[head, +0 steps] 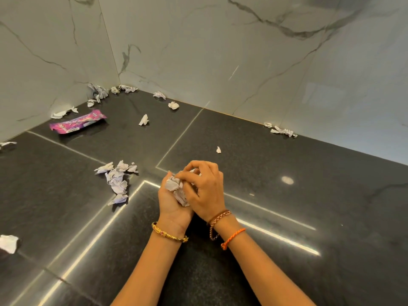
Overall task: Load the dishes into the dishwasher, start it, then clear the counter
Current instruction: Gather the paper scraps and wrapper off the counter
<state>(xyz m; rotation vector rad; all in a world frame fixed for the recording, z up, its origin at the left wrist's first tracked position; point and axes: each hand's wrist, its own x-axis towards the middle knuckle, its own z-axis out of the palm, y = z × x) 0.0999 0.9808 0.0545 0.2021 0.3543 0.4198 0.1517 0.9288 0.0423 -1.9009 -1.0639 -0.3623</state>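
- L hand (171, 202) palm up near front-centre of the counter (287, 217), fingers cupped round a wad of crumpled paper (176, 188); gold bangle (169, 235) on the wrist.
- R hand (204, 186) lies over the wad from the right, fingers curled onto it, pressing it into the L palm; orange cord (233, 237) and a braided band (218, 217) on that wrist.
- Paper pile (118, 180) on the surface just left of the hands, several torn, crumpled bits touching each other.
- One scrap (8, 242) at the left edge, nearer the front.
- Tiny scrap (218, 149) behind the hands, mid-surface.
- Pink wrapper (77, 124) lying flat toward the back-left, near the left wall (44, 51).
- Folded scrap (144, 120) right of the wrapper, apart from it.
- Back corner: cluster of crumpled pieces (98, 91) against the left wall, more (127, 88) along the back wall, two single bits (159, 94) (173, 105) just right of the corner.
- Another small bunch (282, 130) along the back edge to the right, touching the wall base.
- Counter is dark, glossy, w/ seam lines; walls are marble-look.
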